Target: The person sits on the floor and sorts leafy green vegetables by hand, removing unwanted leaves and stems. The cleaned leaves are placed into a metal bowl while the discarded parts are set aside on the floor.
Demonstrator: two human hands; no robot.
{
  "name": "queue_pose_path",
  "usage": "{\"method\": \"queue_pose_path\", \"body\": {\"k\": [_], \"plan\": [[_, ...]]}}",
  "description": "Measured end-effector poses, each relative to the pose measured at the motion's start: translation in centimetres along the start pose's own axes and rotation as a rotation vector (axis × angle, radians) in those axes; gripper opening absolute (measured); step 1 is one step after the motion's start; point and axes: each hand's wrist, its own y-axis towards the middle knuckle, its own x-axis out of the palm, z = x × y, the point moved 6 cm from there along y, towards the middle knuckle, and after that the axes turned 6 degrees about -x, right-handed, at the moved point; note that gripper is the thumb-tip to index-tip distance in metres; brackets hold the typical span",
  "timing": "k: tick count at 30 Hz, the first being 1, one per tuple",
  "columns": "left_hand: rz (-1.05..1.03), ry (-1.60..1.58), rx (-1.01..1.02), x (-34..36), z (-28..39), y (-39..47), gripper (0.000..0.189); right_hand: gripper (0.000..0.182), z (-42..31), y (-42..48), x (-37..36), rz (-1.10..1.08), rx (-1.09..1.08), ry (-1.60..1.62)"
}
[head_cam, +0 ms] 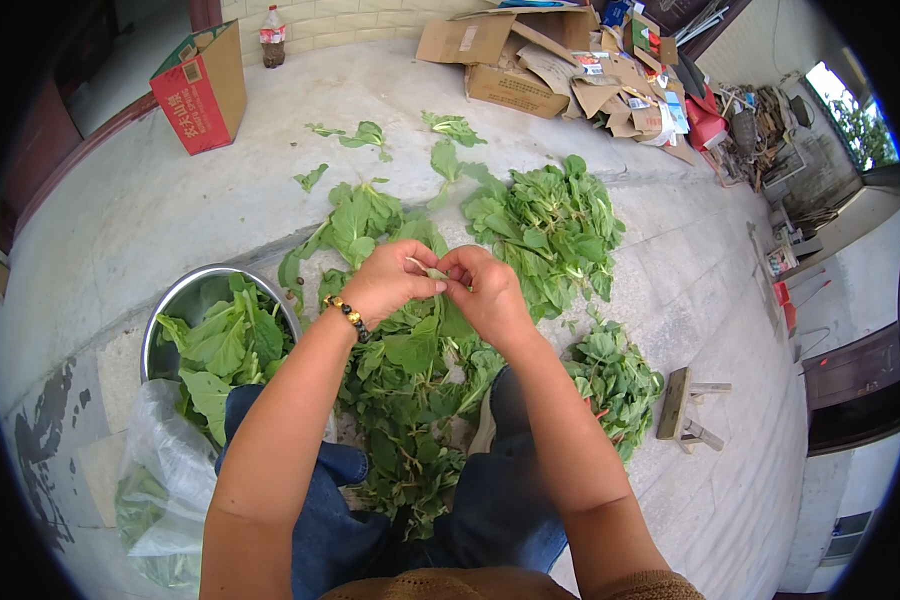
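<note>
My left hand (390, 281), with a beaded bracelet at its wrist, meets my right hand (489, 291) above a heap of leafy greens (401, 405). Fingertips of both pinch the pale stem end of a leafy green (436, 274); its leaves seem to hang below, partly hidden by the hands. The heap spreads over the concrete between my legs. Left of it, a metal basin (148, 341) holds broad green leaves (229, 337). Beyond my right hand lies a large pile of greens (559, 217), roots and stems gathered toward its middle.
A clear plastic bag (169, 457) with greens leans by the basin. At right are another pile of greens (619, 367) and a small wooden stool (673, 405). Farther off stand a red carton (199, 97), a bottle (273, 49) and flattened cardboard (514, 88). Loose leaves (364, 135) dot the floor.
</note>
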Motion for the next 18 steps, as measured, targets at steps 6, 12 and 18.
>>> {"method": "queue_pose_path", "body": {"k": [6,12,18], "plan": [[0.141,0.405,0.101,-0.5,0.1,-0.1,0.018,0.011,0.2,-0.3,0.6,0.043,-0.117,-0.079],[-0.019,0.069,-0.058,-0.6,0.2,-0.9,0.017,0.009,0.6,-0.2,0.6,-0.006,-0.007,-0.062],[-0.252,-0.266,-0.099,0.2,0.8,-1.5,0.016,0.013,2.7,-1.2,2.1,-0.115,0.589,1.172]]}}
